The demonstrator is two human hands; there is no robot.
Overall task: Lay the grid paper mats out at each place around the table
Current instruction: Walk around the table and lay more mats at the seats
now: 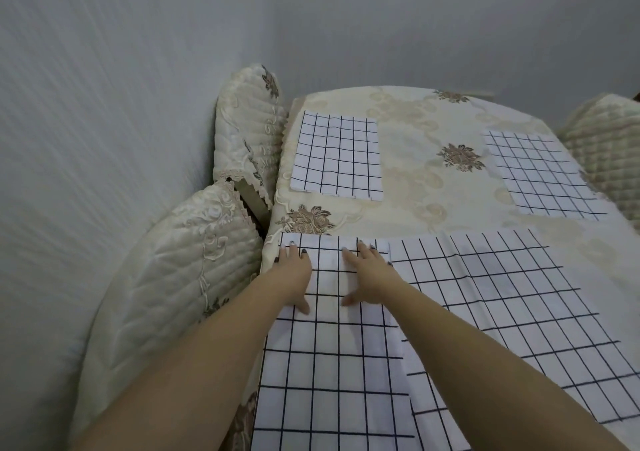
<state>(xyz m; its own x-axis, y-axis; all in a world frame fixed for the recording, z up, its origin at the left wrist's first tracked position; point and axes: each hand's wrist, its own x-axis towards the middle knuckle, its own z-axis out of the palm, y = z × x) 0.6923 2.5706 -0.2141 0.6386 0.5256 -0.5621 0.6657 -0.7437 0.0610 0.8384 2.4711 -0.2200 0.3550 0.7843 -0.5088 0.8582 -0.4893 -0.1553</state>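
Cream tablecloth (415,187); white black-gridded mat (332,364).

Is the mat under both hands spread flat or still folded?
Spread flat. The near left mat lies open on the tablecloth, with the left hand and right hand pressed palm-down on it.

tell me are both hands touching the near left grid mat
Touching. The head view shows the left hand and right hand lying flat, fingers spread, pressed onto the near left mat with no gap visible.
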